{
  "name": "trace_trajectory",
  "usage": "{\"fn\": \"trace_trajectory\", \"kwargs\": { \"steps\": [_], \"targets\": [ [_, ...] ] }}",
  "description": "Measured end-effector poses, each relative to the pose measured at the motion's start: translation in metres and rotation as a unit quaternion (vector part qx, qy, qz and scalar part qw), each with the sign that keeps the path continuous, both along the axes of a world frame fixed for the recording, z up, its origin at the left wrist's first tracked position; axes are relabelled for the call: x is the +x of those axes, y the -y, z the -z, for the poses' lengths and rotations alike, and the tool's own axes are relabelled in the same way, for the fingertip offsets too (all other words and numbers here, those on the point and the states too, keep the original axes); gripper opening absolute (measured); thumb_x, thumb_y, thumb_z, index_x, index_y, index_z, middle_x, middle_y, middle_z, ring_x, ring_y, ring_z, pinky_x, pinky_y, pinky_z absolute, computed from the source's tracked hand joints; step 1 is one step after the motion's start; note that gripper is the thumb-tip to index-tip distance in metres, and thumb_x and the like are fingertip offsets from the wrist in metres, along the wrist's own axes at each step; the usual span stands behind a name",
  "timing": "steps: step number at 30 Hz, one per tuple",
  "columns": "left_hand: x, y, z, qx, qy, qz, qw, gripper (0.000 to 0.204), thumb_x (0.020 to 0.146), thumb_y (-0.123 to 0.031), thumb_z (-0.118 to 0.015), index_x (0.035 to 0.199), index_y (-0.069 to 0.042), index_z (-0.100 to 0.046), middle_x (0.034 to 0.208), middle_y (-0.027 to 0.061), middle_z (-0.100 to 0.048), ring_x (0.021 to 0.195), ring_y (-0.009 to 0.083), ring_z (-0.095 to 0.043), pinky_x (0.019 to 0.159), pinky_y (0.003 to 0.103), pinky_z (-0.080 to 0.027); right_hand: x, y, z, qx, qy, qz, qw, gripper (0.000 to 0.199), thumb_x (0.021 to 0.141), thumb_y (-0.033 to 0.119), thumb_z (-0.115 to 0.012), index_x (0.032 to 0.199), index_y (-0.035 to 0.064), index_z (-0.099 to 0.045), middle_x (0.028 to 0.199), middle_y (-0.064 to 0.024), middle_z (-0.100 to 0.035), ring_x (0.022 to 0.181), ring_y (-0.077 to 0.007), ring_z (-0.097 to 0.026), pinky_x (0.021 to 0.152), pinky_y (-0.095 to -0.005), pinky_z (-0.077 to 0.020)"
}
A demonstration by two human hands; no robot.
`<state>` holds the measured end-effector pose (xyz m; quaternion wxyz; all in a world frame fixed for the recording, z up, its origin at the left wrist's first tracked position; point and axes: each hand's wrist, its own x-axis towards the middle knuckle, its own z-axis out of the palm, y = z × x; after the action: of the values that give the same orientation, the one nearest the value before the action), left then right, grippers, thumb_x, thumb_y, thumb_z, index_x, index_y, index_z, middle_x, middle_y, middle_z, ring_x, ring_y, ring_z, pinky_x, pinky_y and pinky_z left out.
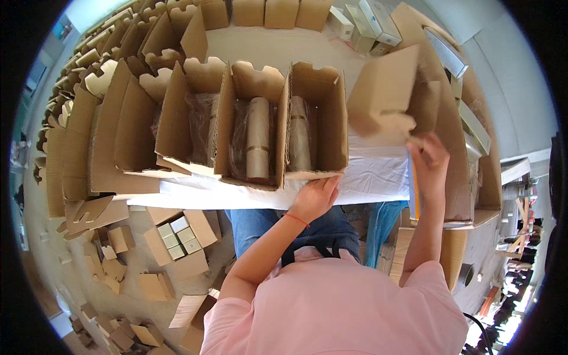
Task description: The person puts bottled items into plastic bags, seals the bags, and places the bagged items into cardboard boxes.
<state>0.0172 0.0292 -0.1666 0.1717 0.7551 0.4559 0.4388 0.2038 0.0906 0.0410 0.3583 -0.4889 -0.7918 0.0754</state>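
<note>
My right hand is closed on the near flap of an open cardboard box, which is tilted above the right part of the table and smeared by motion. At the table's front edge, my left hand has its fingers pressed together against the lower front edge of another cardboard box. Some of its fingertips are hidden there. Inside that box stands a brown paper roll with a thin band. The box to its left holds a similar roll beside clear plastic.
More open cardboard boxes crowd the table's left side. A large carton with slim white boxes stands at right. White cloth covers the table front. On the floor at left lie several cartons, one holding small pale boxes.
</note>
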Motion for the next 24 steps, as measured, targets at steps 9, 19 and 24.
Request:
{"fn": "trace_trajectory", "kwargs": {
  "steps": [9, 19, 24],
  "targets": [
    [0.019, 0.007, -0.003, -0.051, 0.067, -0.055, 0.995, 0.052, 0.074, -0.032, -0.073, 0.11, -0.002, -0.05, 0.086, 0.0072, -0.064, 0.077, 0.0216, -0.064, 0.068, 0.031, -0.051, 0.012, 0.038, 0.012, -0.074, 0.119, -0.138, 0.98, 0.031, 0.077, 0.003, -0.066, 0.107, 0.0057, -0.061, 0.109, -0.0121, -0.059, 0.096, -0.0322, -0.059, 0.082, -0.0382, -0.0472],
    [0.012, 0.003, -0.003, 0.034, -0.002, -0.038, 0.999, 0.02, 0.08, -0.006, -0.059, 0.1, -0.005, -0.054, 0.088, 0.0106, -0.062, 0.076, 0.0282, -0.061, 0.067, 0.037, -0.05, 0.125, -0.15, -0.098, 0.006, 0.271, 0.085, 0.959, 0.021, 0.084, 0.02, -0.057, 0.1, 0.0093, -0.064, 0.099, -0.0141, -0.064, 0.086, -0.0331, -0.062, 0.075, -0.0421, -0.0493],
    [0.015, 0.0, -0.006, 0.051, -0.029, -0.066, 0.996, 0.024, 0.08, -0.004, -0.057, 0.104, -0.007, -0.06, 0.087, 0.0118, -0.064, 0.073, 0.0298, -0.062, 0.064, 0.039, -0.05, 0.23, -0.327, -0.006, -0.02, 0.247, 0.173, 0.953, 0.026, 0.081, 0.016, -0.059, 0.104, 0.0056, -0.063, 0.103, -0.0168, -0.063, 0.1, -0.0339, -0.059, 0.083, -0.0422, -0.0473]
  ]
}}
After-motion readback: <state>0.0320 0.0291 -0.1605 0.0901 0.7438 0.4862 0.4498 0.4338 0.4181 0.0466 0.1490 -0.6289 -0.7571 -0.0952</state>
